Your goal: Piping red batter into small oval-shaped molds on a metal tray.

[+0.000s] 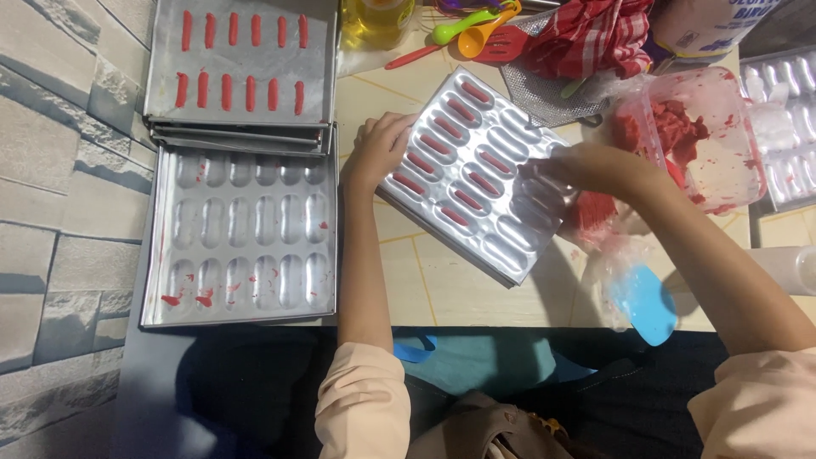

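Observation:
A silver mould tray (510, 246) with oval hollows lies slanted on the pale table; several hollows on its left side hold red dough strips (435, 143). My left hand (374, 149) grips the tray's left edge. My right hand (586, 170) hovers over the tray's right side, blurred, fingers closed around a clear plastic piping bag (612, 255) smeared with red dough. The bag's lower end hangs beside a blue spatula (643, 303).
A clear tub of red dough (705, 136) stands at the right. An empty smeared mould tray (242, 234) lies at the left, behind it a stack of flat trays (238, 64) with red strips. Coloured spoons (476, 30), red checked cloth (586, 30), oil bottle (378, 17) sit behind.

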